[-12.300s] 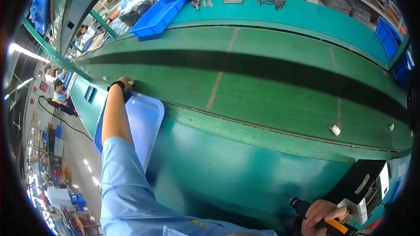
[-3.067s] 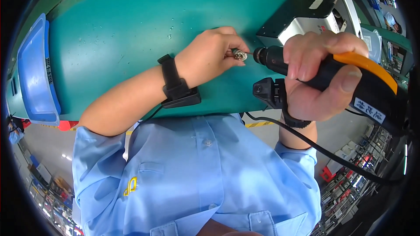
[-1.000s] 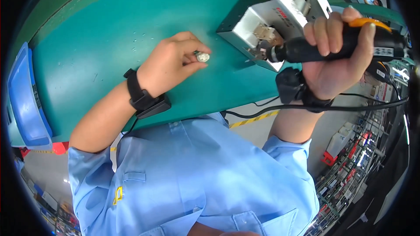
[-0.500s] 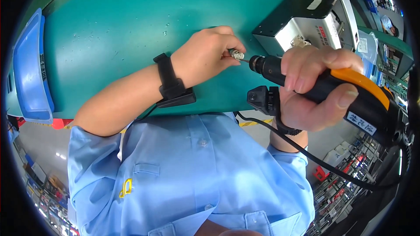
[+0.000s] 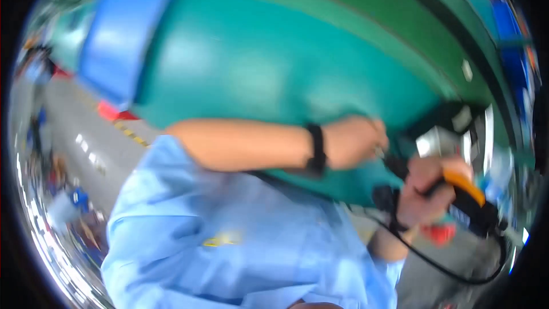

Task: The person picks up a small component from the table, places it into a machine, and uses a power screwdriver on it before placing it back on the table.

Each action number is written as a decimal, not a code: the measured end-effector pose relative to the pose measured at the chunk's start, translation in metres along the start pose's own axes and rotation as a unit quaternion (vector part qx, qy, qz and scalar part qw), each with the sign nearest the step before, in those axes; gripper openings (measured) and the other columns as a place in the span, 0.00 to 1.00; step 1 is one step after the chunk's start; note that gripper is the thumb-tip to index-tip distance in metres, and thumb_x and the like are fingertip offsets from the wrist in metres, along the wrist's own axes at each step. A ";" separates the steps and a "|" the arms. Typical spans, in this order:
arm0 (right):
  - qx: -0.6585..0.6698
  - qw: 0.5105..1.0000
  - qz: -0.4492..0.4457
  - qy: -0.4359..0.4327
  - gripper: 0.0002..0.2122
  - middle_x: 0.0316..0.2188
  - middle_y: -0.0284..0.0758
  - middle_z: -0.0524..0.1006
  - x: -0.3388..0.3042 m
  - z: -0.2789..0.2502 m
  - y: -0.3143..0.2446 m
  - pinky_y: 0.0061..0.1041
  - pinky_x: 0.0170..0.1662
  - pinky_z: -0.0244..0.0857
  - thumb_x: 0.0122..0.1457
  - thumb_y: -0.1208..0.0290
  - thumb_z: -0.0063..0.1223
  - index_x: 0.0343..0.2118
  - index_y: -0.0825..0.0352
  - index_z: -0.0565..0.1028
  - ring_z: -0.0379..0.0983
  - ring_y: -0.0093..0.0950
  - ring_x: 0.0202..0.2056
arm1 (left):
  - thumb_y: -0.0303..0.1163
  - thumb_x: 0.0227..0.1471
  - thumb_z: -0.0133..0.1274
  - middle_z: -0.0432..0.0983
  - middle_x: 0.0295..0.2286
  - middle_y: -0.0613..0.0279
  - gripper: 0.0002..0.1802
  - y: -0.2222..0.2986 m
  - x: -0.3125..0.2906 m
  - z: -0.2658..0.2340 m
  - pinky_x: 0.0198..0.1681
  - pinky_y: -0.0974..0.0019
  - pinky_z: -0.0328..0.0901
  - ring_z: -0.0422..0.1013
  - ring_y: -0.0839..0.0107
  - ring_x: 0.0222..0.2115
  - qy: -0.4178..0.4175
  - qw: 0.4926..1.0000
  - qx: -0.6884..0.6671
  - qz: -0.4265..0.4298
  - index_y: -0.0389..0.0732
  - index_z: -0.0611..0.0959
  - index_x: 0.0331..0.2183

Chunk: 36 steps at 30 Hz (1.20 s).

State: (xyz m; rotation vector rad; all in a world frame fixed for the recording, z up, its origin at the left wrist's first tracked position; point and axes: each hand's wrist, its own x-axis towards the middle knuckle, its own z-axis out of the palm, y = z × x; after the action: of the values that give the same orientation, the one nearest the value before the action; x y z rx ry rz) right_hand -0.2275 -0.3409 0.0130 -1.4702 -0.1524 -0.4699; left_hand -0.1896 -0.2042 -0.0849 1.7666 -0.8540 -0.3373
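Observation:
My left hand (image 5: 351, 140) reaches over the green work mat (image 5: 229, 74), its fingers pinched round a small silvery metal part (image 5: 379, 151). The part is smeared by motion and mostly covered by the fingertips. To its right, my right hand (image 5: 423, 191) is wrapped round a black and orange electric screwdriver (image 5: 464, 187). The screwdriver's front end points left toward the metal part; blur hides whether its bit touches it. Each wrist wears a black strap, the left strap (image 5: 315, 150) showing plainly.
An upright-edged blue tray (image 5: 120, 37) lies at the mat's left end. Behind the screwdriver stands a black and silver box-shaped device (image 5: 437, 140). A black cable (image 5: 426, 266) loops below my right hand. Red objects (image 5: 437, 233) show beyond the bench's near edge.
The whole view has swung and blurred, so the tray and both hands now appear farther right. Both hands keep their holds, on the metal part and the screwdriver.

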 end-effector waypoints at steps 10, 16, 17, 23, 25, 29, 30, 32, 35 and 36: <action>0.129 0.979 -0.154 0.041 0.15 0.15 0.30 0.60 0.002 -0.008 -0.037 0.25 0.22 0.54 0.61 0.55 0.44 0.40 0.63 0.62 0.57 0.24 0.16 | 0.32 0.45 0.57 0.71 0.36 0.44 0.14 -0.036 0.119 -0.146 0.40 0.53 0.66 0.70 0.49 0.37 0.155 0.958 0.191 -0.151 0.34 0.78 0.34; 0.083 0.990 -0.102 0.042 0.15 0.15 0.32 0.61 -0.005 0.006 -0.032 0.24 0.22 0.55 0.59 0.58 0.46 0.38 0.65 0.62 0.57 0.24 0.16 | 0.30 0.42 0.60 0.67 0.41 0.45 0.21 -0.057 0.127 -0.187 0.43 0.54 0.67 0.70 0.49 0.38 0.235 0.917 0.255 -0.196 0.35 0.76 0.41; 0.059 0.994 -0.082 0.031 0.15 0.15 0.32 0.62 -0.004 0.007 -0.033 0.24 0.22 0.56 0.59 0.59 0.47 0.38 0.66 0.62 0.58 0.25 0.16 | 0.30 0.42 0.60 0.65 0.43 0.45 0.24 -0.048 0.117 -0.185 0.43 0.55 0.66 0.69 0.50 0.39 0.250 0.916 0.250 -0.191 0.36 0.75 0.43; 0.014 0.984 -0.174 0.035 0.16 0.20 0.36 0.66 0.007 0.026 -0.028 0.26 0.21 0.59 0.56 0.64 0.49 0.39 0.70 0.62 0.62 0.27 0.18 | 0.30 0.40 0.61 0.65 0.43 0.50 0.24 -0.020 0.029 -0.141 0.49 0.57 0.62 0.64 0.52 0.45 0.171 0.959 0.220 -0.050 0.36 0.75 0.43; -0.009 0.975 -0.218 0.042 0.18 0.22 0.38 0.67 0.012 0.032 -0.028 0.25 0.20 0.60 0.55 0.64 0.51 0.41 0.72 0.62 0.63 0.27 0.18 | 0.30 0.40 0.61 0.65 0.44 0.52 0.23 -0.005 -0.005 -0.126 0.50 0.58 0.61 0.62 0.54 0.46 0.142 0.964 0.216 -0.063 0.37 0.76 0.42; -0.105 0.960 -0.253 0.061 0.19 0.26 0.38 0.68 0.009 0.029 -0.021 0.24 0.18 0.58 0.58 0.60 0.49 0.43 0.70 0.63 0.61 0.26 0.16 | 0.30 0.41 0.60 0.66 0.43 0.54 0.21 0.012 -0.064 -0.107 0.49 0.58 0.61 0.62 0.55 0.45 0.166 0.957 0.237 -0.018 0.38 0.76 0.41; -0.103 0.959 -0.257 0.065 0.19 0.26 0.38 0.68 0.006 0.027 -0.022 0.24 0.18 0.58 0.58 0.60 0.49 0.43 0.70 0.63 0.61 0.26 0.16 | 0.30 0.42 0.60 0.67 0.42 0.55 0.20 0.014 -0.076 -0.104 0.48 0.58 0.61 0.63 0.56 0.44 0.200 0.949 0.242 0.018 0.39 0.77 0.40; -0.221 0.934 -0.264 0.093 0.17 0.26 0.39 0.69 -0.001 0.025 -0.027 0.25 0.21 0.60 0.59 0.61 0.48 0.42 0.70 0.62 0.63 0.28 0.19 | 0.29 0.43 0.59 0.68 0.41 0.55 0.18 0.023 -0.101 -0.096 0.48 0.57 0.60 0.63 0.56 0.44 0.209 0.957 0.198 0.037 0.39 0.77 0.40; -0.384 0.874 -0.261 0.141 0.15 0.26 0.40 0.69 -0.016 0.021 -0.035 0.26 0.26 0.64 0.60 0.64 0.47 0.42 0.70 0.62 0.66 0.31 0.23 | 0.30 0.47 0.57 0.71 0.35 0.57 0.14 0.038 -0.141 -0.077 0.40 0.62 0.65 0.68 0.63 0.35 0.103 0.993 0.050 -0.007 0.37 0.77 0.38; -0.433 0.850 -0.256 0.156 0.14 0.26 0.41 0.69 -0.021 0.019 -0.035 0.26 0.28 0.65 0.61 0.65 0.46 0.42 0.70 0.62 0.67 0.32 0.25 | 0.31 0.49 0.56 0.72 0.32 0.58 0.13 0.047 -0.157 -0.072 0.37 0.65 0.66 0.70 0.67 0.32 0.048 0.997 -0.025 -0.053 0.37 0.77 0.37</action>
State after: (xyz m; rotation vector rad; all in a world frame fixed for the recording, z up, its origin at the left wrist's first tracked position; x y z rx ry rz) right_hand -0.2563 -0.3192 0.0393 -2.2110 -0.0663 -1.3335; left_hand -0.2740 -0.0517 -0.0433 1.7705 -0.6804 -0.3376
